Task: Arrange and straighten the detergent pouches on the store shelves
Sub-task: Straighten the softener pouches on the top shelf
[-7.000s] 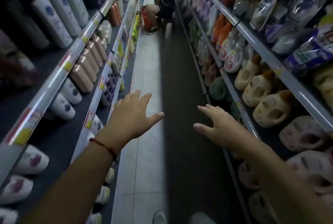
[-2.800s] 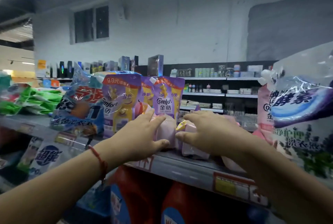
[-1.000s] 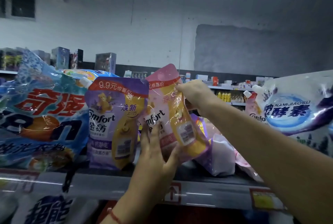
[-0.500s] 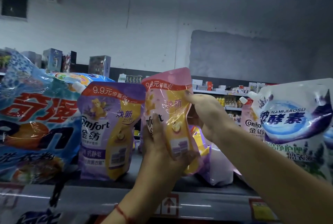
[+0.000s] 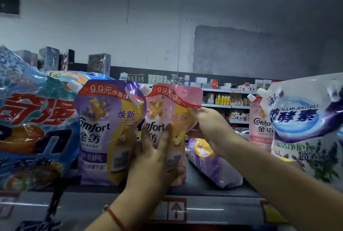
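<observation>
A pink Comfort pouch point(image 5: 171, 108) stands upright on the top shelf point(image 5: 204, 210), right beside a purple Comfort pouch point(image 5: 105, 134). My left hand point(image 5: 154, 160) presses flat against the pink pouch's lower front, fingers spread. My right hand point(image 5: 209, 128) pinches the pouch's right edge just under its red banner. Behind my right hand a purple pouch point(image 5: 213, 164) lies on its side on the shelf. Another pink Comfort pouch point(image 5: 259, 125) stands farther right, partly hidden.
A big blue detergent bag point(image 5: 33, 128) fills the left of the shelf. A large white and purple bag point(image 5: 308, 128) leans in at the right. Price tags run along the shelf's front rail. Another aisle's shelves point(image 5: 219, 99) show behind.
The pink pouch has gone from tilted to upright and shifted left against the purple pouch. My left hand slid lower on its front; my right hand dropped to its right edge.
</observation>
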`<state>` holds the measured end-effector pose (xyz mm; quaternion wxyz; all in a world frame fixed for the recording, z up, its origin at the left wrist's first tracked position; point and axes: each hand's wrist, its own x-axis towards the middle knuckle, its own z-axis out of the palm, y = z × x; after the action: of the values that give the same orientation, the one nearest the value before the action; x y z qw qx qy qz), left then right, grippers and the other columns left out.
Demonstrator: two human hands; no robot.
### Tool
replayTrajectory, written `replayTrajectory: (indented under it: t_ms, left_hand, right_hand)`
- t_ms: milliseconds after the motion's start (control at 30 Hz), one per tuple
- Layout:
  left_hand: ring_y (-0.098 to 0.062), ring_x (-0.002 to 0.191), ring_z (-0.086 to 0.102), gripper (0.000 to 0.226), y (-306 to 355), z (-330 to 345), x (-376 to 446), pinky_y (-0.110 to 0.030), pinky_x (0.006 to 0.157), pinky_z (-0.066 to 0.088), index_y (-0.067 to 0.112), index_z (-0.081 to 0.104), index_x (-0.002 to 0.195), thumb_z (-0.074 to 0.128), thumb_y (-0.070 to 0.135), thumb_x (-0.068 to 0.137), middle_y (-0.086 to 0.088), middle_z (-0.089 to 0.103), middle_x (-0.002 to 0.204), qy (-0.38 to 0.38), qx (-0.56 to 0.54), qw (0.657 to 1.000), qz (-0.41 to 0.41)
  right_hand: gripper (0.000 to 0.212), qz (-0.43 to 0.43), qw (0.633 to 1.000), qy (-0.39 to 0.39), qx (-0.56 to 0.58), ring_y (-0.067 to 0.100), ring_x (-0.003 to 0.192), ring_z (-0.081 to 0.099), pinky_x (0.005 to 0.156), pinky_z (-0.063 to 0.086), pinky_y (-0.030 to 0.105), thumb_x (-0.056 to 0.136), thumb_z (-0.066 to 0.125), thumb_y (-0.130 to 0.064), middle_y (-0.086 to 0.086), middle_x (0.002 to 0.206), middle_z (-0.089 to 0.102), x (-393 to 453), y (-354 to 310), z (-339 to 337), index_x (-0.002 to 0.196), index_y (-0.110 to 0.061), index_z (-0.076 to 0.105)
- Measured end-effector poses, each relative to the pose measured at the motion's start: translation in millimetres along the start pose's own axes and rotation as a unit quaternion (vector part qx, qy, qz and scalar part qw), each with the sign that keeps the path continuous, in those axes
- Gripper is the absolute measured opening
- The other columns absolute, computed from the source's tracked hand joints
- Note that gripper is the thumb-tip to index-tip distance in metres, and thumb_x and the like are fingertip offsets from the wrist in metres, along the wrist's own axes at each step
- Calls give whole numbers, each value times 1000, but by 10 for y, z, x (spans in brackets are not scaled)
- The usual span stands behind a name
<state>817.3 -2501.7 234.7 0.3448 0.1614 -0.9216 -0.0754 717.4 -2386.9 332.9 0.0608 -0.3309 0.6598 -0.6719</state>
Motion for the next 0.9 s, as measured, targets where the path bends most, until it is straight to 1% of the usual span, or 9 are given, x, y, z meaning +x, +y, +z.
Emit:
replayTrajectory:
  t_ms: [67, 200, 267, 333, 400, 500, 633, 767, 900]
  left_hand:
    - [-38, 149, 8, 104, 27, -20, -21, -41, 106, 41, 56, -37, 137, 52, 70, 85, -7, -35, 154, 0, 17, 1000, -1]
    - [-39, 147, 15, 97, 62, -72, -50, -40, 99, 47, 49, -41, 138, 38, 75, 88, -15, -31, 157, -14, 62, 998, 6]
    - [-39, 147, 16, 96, 101, -130, -56, -41, 99, 47, 47, -42, 139, 35, 76, 89, -17, -32, 157, -31, 86, 996, -1]
    - [-40, 147, 17, 95, 110, -156, -91, -42, 101, 45, 43, -38, 143, 35, 73, 91, -20, -35, 156, -56, 101, 993, -15]
    - [-45, 142, 28, 92, 120, -188, -164, -47, 97, 49, 35, -16, 155, 40, 68, 89, -24, -20, 161, -40, 108, 993, -4]
    - [-52, 121, 54, 85, 167, -249, -229, -56, 83, 55, 18, 37, 149, 41, 61, 77, -31, 36, 151, 25, 102, 992, 64]
    - [-40, 122, 58, 73, 471, -261, -235, -49, 92, 54, 14, 54, 141, 46, 54, 81, -20, 55, 140, 60, 68, 977, 191]
    - [-28, 116, 62, 71, 775, -174, -124, -41, 87, 56, 17, 49, 144, 49, 56, 85, -10, 60, 135, 23, 56, 968, 242]
    - [-22, 141, 32, 82, 927, -28, 42, -38, 110, 38, 20, 7, 158, 41, 62, 96, -4, 29, 158, -27, 88, 976, 196]
  right_hand:
    - [36, -29, 998, -16, -49, 28, 90, 69, 75, 60, 32, 105, 42, -29, 15, 103, 73, -21, -7, -3, 108, -4, 67]
    - [39, -84, 983, -20, -161, 35, 94, 67, 89, 54, 49, 104, 42, -35, 11, 93, 74, -83, -13, -74, 94, -11, 72]
    - [39, -143, 950, -19, -278, 34, 89, 66, 85, 53, 53, 101, 43, -42, 9, 89, 74, -97, 13, -163, 91, -16, 71]
    - [37, -190, 886, -27, -422, 26, 89, 66, 81, 54, 47, 99, 41, -49, 0, 94, 73, -159, 0, -269, 99, -25, 69]
    - [41, -202, 818, -38, -537, 20, 99, 63, 84, 52, 42, 97, 37, -59, -6, 108, 70, -234, -44, -402, 112, -33, 65]
    - [51, -154, 765, -64, -622, 19, 116, 56, 94, 47, 40, 96, 35, -63, -4, 127, 63, -311, -93, -640, 127, -31, 60]
    - [55, -84, 743, -99, -656, 20, 114, 59, 95, 49, 39, 95, 35, -65, -5, 127, 66, -262, -73, -909, 128, -30, 62]
    - [56, -27, 723, -136, -677, 23, 94, 61, 85, 50, 34, 96, 33, -63, 0, 102, 71, -158, -65, -1033, 108, -22, 70]
    - [55, 11, 728, -149, -669, 24, 79, 51, 63, 38, 30, 100, 30, -57, 1, 73, 54, -48, -25, -1004, 74, -16, 56]
